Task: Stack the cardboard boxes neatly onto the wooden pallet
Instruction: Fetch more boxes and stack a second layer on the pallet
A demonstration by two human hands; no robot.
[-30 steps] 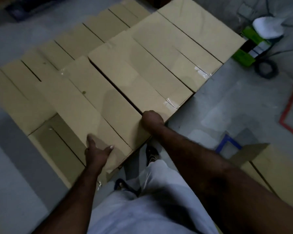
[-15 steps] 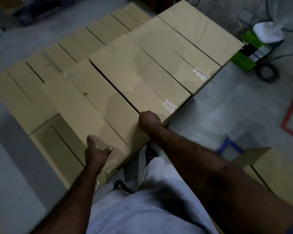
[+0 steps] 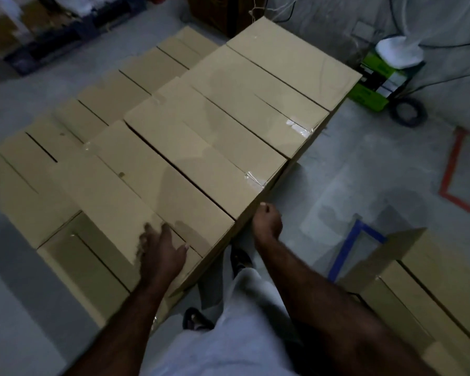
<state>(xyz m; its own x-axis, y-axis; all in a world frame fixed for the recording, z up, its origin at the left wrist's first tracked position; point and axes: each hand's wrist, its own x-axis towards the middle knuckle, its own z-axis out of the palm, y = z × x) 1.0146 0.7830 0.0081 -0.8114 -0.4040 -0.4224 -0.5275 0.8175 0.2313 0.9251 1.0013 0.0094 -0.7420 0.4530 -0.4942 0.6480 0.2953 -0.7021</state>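
Many cardboard boxes (image 3: 196,158), long axes far-left to near-right, left hand (image 3: 160,251) atop nearest

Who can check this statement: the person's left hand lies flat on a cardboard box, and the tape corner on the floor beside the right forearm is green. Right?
Not quite. In the head view the left hand lies flat on a cardboard box, but the tape corner on the floor beside the right forearm is blue, not green.
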